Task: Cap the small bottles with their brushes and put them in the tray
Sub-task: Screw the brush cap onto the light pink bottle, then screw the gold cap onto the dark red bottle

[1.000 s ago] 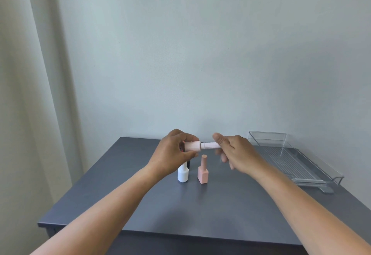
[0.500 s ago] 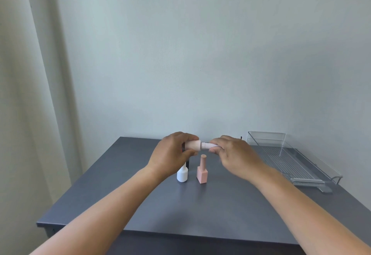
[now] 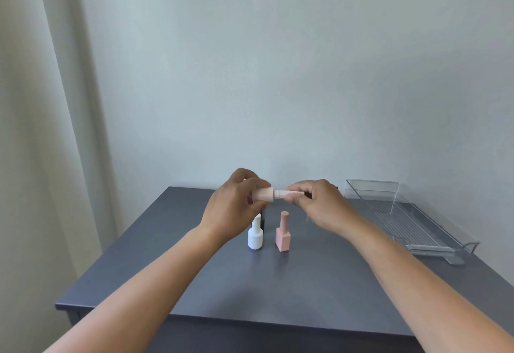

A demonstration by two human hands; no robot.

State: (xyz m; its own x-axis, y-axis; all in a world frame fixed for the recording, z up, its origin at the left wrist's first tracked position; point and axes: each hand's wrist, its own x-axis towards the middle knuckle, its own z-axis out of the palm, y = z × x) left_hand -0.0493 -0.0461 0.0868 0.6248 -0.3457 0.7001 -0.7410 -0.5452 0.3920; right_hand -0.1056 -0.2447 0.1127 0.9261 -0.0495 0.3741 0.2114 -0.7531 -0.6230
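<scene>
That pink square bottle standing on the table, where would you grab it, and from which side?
Grip the pink square bottle by its tall round cap, coming straight down from above, fingers pinching front and back. It stands upright with the cap uppermost and free. The white bottle stands close on its left, so a sideways reach for the flat base would probably bump it. The right side looks open.

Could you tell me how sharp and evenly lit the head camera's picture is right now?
Head view: soft, even light with faint shadows on the dark grey table; right hand slightly motion-blurred; clear plastic tray shows mild glare; wide-angle lens stretches the forearms at the edges.
</scene>
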